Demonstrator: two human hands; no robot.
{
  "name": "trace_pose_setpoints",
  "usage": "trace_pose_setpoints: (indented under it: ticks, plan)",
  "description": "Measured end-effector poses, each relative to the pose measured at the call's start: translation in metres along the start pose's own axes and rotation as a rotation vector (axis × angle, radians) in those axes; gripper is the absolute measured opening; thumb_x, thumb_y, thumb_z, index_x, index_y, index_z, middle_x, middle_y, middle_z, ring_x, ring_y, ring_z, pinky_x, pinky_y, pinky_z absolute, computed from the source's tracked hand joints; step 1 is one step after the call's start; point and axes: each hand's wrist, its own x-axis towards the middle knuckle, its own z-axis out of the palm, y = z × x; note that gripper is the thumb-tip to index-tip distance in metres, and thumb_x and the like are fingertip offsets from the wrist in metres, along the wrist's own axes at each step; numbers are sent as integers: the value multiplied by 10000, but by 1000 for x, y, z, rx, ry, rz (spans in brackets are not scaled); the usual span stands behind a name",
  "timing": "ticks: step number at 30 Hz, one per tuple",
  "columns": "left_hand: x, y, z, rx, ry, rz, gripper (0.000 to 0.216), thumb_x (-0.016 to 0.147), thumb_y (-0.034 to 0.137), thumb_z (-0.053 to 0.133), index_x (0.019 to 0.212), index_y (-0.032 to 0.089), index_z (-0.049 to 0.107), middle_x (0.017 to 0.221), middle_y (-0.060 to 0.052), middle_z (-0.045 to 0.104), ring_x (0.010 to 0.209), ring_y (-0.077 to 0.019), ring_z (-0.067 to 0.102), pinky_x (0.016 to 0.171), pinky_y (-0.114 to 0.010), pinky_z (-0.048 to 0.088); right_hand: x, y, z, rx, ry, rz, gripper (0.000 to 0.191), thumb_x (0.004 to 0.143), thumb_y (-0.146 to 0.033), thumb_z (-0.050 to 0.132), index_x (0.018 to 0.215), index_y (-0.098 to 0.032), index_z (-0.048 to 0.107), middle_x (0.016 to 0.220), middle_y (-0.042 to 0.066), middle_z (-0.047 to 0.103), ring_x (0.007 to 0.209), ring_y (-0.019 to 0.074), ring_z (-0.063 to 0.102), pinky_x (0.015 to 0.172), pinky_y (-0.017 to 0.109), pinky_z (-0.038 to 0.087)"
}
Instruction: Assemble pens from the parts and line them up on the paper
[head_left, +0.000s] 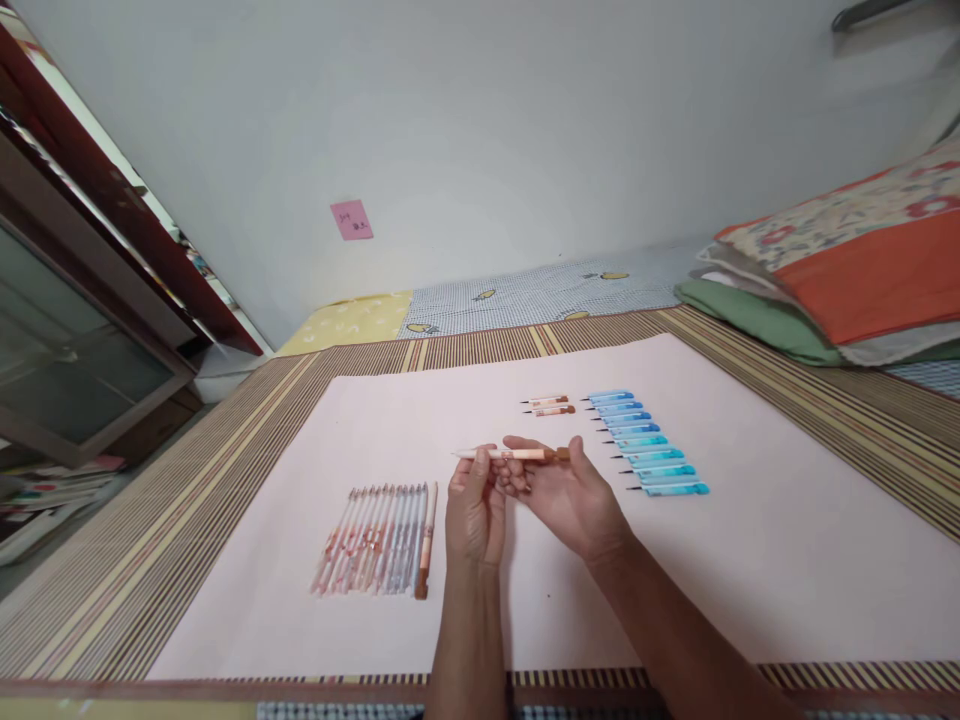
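Head view: pale sheet spreads across striped mat. Lower left, row of slim pens, brown-ended pen just beside. Right of centre, two brown-ended pieces, then stack of blue pieces. Upper right, cushion. Forearms block lower middle. And here, frame centre: held pen, level, white barrel, peach section, tip pointing left! Left hand pinching near tip; right hand thumb at brown end, fingers half-curled, grip firmness can't tell.
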Motion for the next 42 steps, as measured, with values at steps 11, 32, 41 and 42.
trace_pose_setpoints:
  ticks: [11, 32, 41, 42]
  plan:
    - [2, -2, -3, 4, 145, 32, 343, 670, 368, 894, 823, 138, 691, 689, -6, 672, 590, -99, 596, 598, -224, 486, 1, -2, -17, 36, -37, 72, 597, 917, -670, 499, 1085, -160, 761, 816, 64, 632, 753, 184, 554, 797, 363, 466]
    - [2, 85, -53, 254, 733, 533, 301, 853, 434, 655, 921, 141, 636, 746, -12, 652, 596, -98, 574, 539, -212, 390, -2, 58, 2, -820, 136, 326, 539, 725, -315, 763, 1203, -147, 581, 633, -95, 543, 410, 111, 555, 403, 251, 424]
    - [1, 89, -59, 85, 768, 462, 187, 912, 308, 580, 885, 132, 639, 720, -3, 636, 578, -88, 551, 544, -214, 381, -7, 90, 9, -1042, 91, 390, 640, 749, -216, 726, 1362, -188, 542, 759, -33, 681, 531, 121, 651, 532, 241, 454]
    - [1, 90, -59, 78, 776, 462, 185, 914, 305, 579, 884, 133, 640, 720, -2, 636, 577, -87, 550, 548, -215, 382, -7, 92, 9, -1071, 88, 391, 676, 752, -218, 718, 1396, -188, 516, 779, -27, 694, 542, 121, 649, 543, 244, 449]
